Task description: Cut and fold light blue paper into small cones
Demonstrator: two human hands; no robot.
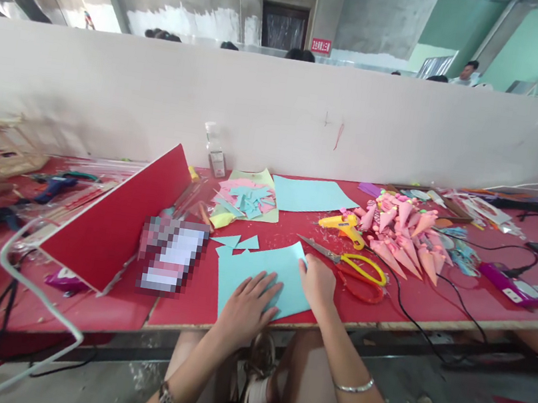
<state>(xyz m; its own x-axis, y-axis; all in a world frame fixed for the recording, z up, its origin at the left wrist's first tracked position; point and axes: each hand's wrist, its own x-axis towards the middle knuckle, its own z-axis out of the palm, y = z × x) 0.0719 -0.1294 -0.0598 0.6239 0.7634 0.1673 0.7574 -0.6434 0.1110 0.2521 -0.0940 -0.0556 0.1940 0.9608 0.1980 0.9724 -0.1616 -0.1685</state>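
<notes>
A light-blue sheet of paper [237, 281] lies at the table's front edge before me. My left hand [249, 305] rests flat on it with the fingers stretched out. At the sheet's right edge, my right hand [320, 283] is closed on the paper, the thumb side toward the upper right corner. Small blue paper triangles [248, 243] lie just beyond the sheet's far left corner. Scissors with yellow and red handles [364, 267] lie open close to my right hand. Farther back is another light-blue sheet [313, 196].
A yellow glue gun [344, 228] lies beside a heap of pink paper cones [408, 232], its cable trailing rightward. Paper scraps [249, 198] sit on a pale yellow sheet. On the left are a pixelated phone [173, 258] and a slanted red board [119, 223]. A white partition [272, 114] stands behind.
</notes>
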